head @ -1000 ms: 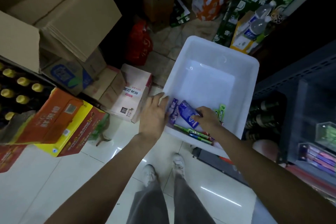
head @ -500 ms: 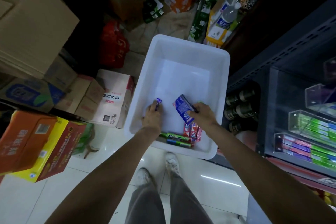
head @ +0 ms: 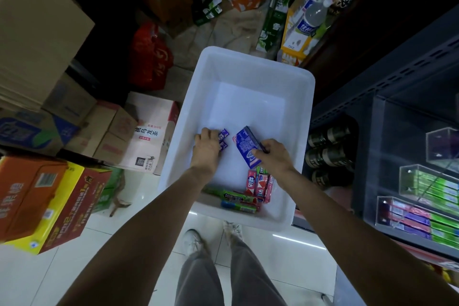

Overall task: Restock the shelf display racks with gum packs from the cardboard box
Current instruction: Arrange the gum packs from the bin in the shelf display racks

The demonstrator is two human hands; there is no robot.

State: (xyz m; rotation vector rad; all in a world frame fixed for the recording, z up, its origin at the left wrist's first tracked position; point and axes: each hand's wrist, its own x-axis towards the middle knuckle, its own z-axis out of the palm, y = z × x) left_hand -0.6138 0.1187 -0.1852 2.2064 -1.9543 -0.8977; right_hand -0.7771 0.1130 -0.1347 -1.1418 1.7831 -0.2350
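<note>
**Sorting gum packs in the white bin**

Lying in a white plastic bin (head: 250, 67) on the floor, the gum packs are split into small groups. The right hand (head: 275, 156) pinches a blue gum box (head: 244, 145), thumb on its printed face and fingers curled behind its far edge, so this grip is holding the box tilted above the bin's floor. The left hand (head: 206, 148) reaches into the bin beside it, fingers curled down over two small purple gum packs (head: 223, 139); the grip is narrow and touches them, though the pictures do not show whether they are lifted off the bottom.

Nearer the person, against the bin's front wall, lie pink and red gum packs (head: 259, 185) side by side, and just in front of them long green gum sticks (head: 233, 199), one above another.

To the right of the bin stands a dark metal shelf (head: 397, 77) carrying clear display racks (head: 417, 196): one holds green packs, the one below holds pink, purple and green packs, and a third above them looks dim and hard to read. Dark bottles (head: 327, 149) lie low between bin and shelf.

Left of the bin are stacked cardboard boxes (head: 37, 32), a white printed carton (head: 149, 136), an orange and yellow case (head: 44, 201) and a red bag (head: 151, 57). Grey trousers and white shoes (head: 193, 241) show on the pale tiled floor (head: 29, 278).
</note>
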